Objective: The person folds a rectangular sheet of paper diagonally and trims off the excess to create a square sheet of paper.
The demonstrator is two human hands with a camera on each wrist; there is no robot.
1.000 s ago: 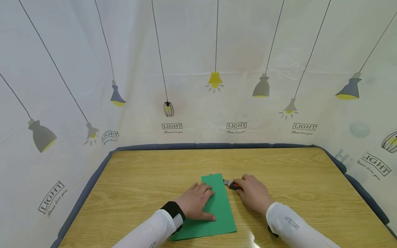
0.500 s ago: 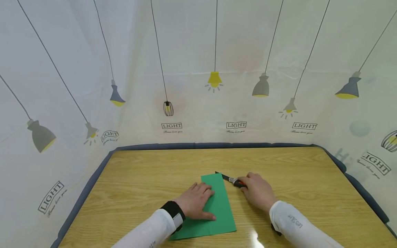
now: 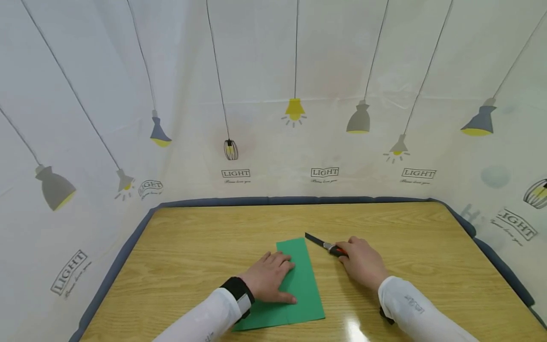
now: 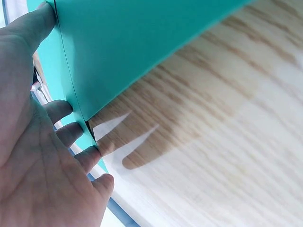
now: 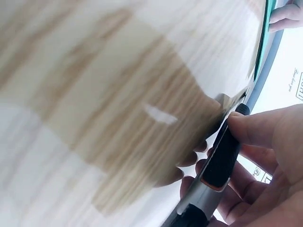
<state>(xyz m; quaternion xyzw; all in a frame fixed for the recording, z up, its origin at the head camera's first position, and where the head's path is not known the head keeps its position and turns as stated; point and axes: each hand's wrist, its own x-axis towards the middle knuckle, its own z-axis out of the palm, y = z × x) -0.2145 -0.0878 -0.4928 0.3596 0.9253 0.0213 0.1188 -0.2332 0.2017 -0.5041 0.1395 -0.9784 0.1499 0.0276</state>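
On the tabletop [image 3: 205, 247], left hand [image 3: 269, 282] flat on green paper [image 3: 301, 285], right hand [image 3: 363, 263] gripping utility knife [image 3: 326, 245], backdrop [image 3: 256, 95] printed "LIGHT", head view only.

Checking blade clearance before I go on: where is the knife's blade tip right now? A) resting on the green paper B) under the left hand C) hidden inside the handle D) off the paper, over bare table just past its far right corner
D: in the head view the blade tip of the knife, held by the right hand, lies over bare table, just clear of the green paper.

bare table [image 3: 205, 237] around green paper [image 3: 301, 280]
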